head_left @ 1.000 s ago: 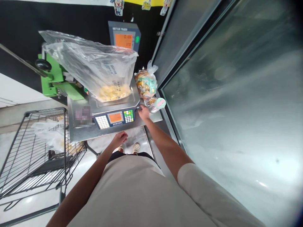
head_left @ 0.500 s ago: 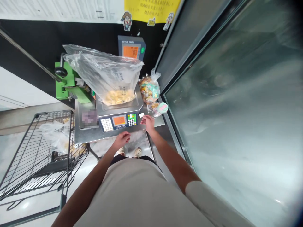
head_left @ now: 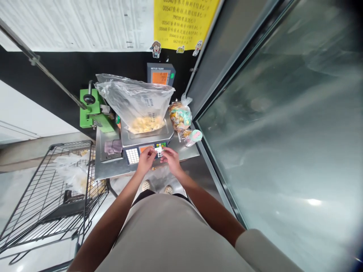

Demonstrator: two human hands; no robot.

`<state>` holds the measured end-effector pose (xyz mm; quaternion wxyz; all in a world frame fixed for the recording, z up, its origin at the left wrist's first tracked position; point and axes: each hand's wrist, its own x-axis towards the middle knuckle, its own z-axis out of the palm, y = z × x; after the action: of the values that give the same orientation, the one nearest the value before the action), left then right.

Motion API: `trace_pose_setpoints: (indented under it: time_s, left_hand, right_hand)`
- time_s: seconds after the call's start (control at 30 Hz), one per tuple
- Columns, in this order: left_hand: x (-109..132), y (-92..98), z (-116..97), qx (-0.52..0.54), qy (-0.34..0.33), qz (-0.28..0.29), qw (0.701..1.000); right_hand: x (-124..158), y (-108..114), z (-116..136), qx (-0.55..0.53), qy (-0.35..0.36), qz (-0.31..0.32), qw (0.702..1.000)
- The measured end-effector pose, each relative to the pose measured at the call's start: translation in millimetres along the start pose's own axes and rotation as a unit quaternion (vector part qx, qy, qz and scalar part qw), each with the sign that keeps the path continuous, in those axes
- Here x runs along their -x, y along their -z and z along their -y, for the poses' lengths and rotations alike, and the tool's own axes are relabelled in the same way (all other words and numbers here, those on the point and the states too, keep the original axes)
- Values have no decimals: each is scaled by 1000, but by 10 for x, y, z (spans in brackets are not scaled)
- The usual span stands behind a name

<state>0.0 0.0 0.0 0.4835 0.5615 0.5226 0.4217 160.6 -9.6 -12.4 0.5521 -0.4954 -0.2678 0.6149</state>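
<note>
A small white label (head_left: 159, 150) is pinched between my two hands, in front of the scale's keypad. My left hand (head_left: 146, 160) grips its left end, and my right hand (head_left: 171, 158) has the right end. Behind them, a large clear plastic bag (head_left: 136, 102) with pale yellow pieces (head_left: 146, 124) in its bottom rests on the metal pan of the scale (head_left: 132, 155). The scale's rear display (head_left: 161, 74) is lit orange. My hands partly cover the front display and keys.
A green bag-sealing device (head_left: 96, 111) and a folded purple cloth (head_left: 113, 146) are on the left. Right of the scale are a bag of packaged snacks (head_left: 180, 115) and a clear jar with a pink and green lid (head_left: 196, 135). A wire cart (head_left: 51, 189) holding plastic bags stands at lower left, a glass panel (head_left: 278, 132) at right.
Both hands have come together over the front of the scale. The white label has moved left from beside the scale and is now held between them. The camera view has tilted up slightly.
</note>
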Motion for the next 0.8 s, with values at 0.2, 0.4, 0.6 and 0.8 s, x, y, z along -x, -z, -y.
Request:
trace_pose_setpoints:
  time_s: [0.2, 0.4, 0.6, 0.8]
  left_hand:
    - [-360, -13, -86, -54, -59, -8, 997]
    - [-799, -85, -167, -103, -87, -58, 989]
    - [-1027, -119, -187, -123, -126, -72, 982]
    - [-1130, -152, -164, -164, -112, -114, 973]
  right_hand:
    - [-352, -13, 217, 29, 44, 50, 997]
    - [-759, -97, 341, 101, 107, 19, 989]
    - [-981, -254, 351, 138, 136, -26, 981]
    - [-1152, -283, 303, 156, 160, -33, 974]
